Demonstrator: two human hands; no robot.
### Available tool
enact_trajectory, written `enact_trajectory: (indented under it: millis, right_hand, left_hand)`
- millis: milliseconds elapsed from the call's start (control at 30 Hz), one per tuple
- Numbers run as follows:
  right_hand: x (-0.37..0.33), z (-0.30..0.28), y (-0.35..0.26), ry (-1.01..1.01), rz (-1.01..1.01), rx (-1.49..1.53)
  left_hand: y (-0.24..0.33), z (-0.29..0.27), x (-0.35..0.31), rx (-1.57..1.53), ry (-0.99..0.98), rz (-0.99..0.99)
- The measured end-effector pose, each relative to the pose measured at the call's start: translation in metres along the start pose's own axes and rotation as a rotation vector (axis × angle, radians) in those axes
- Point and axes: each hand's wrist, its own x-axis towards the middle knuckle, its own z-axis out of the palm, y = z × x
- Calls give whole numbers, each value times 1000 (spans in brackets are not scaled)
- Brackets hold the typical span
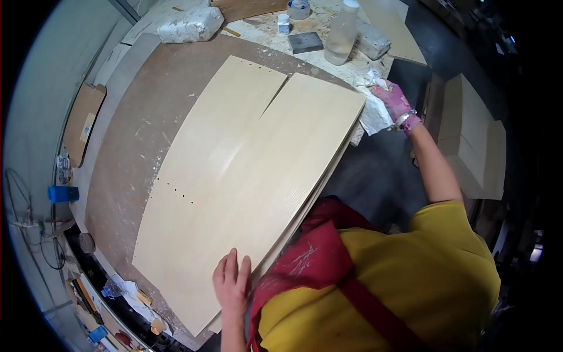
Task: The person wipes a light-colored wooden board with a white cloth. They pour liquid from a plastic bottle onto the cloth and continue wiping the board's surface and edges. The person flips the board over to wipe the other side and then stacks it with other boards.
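A large pale wooden panel, with a slit at its far end and small dark holes, lies slantwise on the work table. At least one more board shows beneath its right edge. My left hand, bare, rests on the panel's near edge with fingers apart. In a stained pink glove, my right hand grips a crumpled white cloth just past the panel's far right corner. Part of that cloth hangs down beside the corner.
Behind the panel stand a see-through bottle with a white cap, a small white jar, a grey block, a tape roll and a wrapped bundle. A cardboard box sits at right. The brown tabletop borders the panel.
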Motion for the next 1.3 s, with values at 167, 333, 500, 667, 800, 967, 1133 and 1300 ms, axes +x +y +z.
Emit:
enact_trajectory:
  millis: [167, 333, 500, 667, 800, 967, 1133, 1300]
  right_hand:
    - [-6, 17, 5, 114, -207, -717]
    - [8, -31, -56, 451, -454, -682]
    - [-24, 116, -84, 43, -939, -905]
    - [-112, 273, -13, -498, -1048, -720]
    - [55, 195, 7, 128, -730, -954]
    - [73, 96, -53, 31, -402, -960]
    - [-57, 190, 7, -407, -797, -596]
    - [-25, 104, 42, 147, -799, -993]
  left_hand:
    - [1, 35, -16, -6, -34, 18]
    - [-39, 6, -12, -162, -84, -221]
    - [-81, 38, 44, -111, 167, -395]
    - [-72, 61, 55, -16, -30, -422]
    - [-70, 60, 60, -15, -22, -409]
    - [-78, 59, 56, -71, 12, -338]
    - [-85, 60, 34, -21, 6, -328]
    - [-81, 59, 36, -46, 43, -320]
